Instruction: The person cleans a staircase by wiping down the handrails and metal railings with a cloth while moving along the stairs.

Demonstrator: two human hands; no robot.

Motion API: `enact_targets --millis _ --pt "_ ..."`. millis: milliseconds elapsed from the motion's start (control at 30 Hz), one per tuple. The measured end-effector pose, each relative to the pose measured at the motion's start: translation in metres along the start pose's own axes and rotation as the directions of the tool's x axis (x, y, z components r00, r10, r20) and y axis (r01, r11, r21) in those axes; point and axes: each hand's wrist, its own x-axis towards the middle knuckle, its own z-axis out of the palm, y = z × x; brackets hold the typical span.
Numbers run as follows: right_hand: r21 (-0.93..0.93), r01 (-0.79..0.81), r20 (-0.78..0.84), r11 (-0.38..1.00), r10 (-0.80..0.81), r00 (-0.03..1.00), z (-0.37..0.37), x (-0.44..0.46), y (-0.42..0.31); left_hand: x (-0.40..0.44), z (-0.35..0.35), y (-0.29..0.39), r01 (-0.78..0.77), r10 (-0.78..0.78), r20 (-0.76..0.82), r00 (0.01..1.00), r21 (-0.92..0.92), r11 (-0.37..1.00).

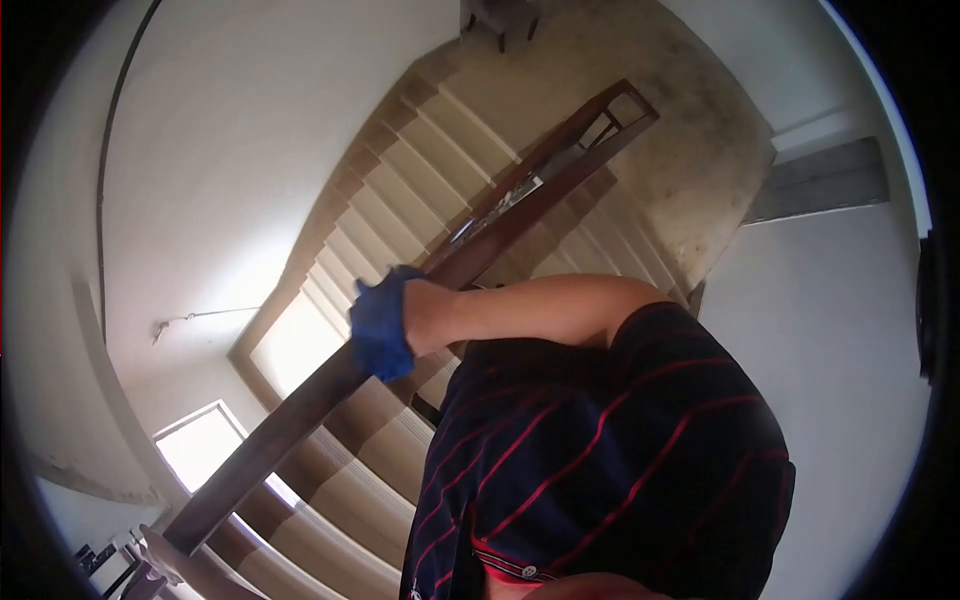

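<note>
My right hand (428,315) reaches in from the right and presses a blue cloth (380,325) around the dark wooden handrail (290,415). The cloth hides most of its fingers. At the lower left, my left hand (163,556) is on the lower part of the same handrail, its fingers small and partly hidden. The handrail runs diagonally across the view, from lower left to upper right.
Light steps with brown edges (400,180) lie beyond the handrail, and more steps (350,480) lie below it. A grey chair (502,18) stands at the top. A bright window (200,445) is at the lower left. Walls are on both sides.
</note>
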Motion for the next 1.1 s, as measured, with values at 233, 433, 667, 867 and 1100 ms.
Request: enact_targets --millis 233,433,667,867,1100 --pt "-0.081 -0.121 -0.274 0.989 0.094 0.957 0.024 -0.051 0.045 -0.026 -0.002 0.004 0.03 -0.03 0.0 1.0 -0.158 0.987" --pt "-0.007 0.312 -0.36 0.95 -0.293 0.886 0.054 0.039 -0.03 -0.04 -0.014 0.008 0.028 -0.006 0.143 0.99 -0.157 0.987" --pt "0.016 0.194 -0.438 0.981 -0.168 0.883 0.054 0.039 -0.023 -0.042 -0.012 0.02 0.021 -0.012 0.056 0.998 -0.172 0.985" --pt "0.13 -0.034 -0.111 0.991 0.048 0.993 0.036 -0.005 0.015 -0.05 -0.01 0.024 0.012 -0.006 0.031 1.0 -0.2 0.98" --pt "-0.2 -0.155 -0.13 0.968 0.13 0.983 0.013 -0.075 0.077 -0.079 -0.026 0.029 -0.022 0.024 0.008 1.0 -0.209 0.978"
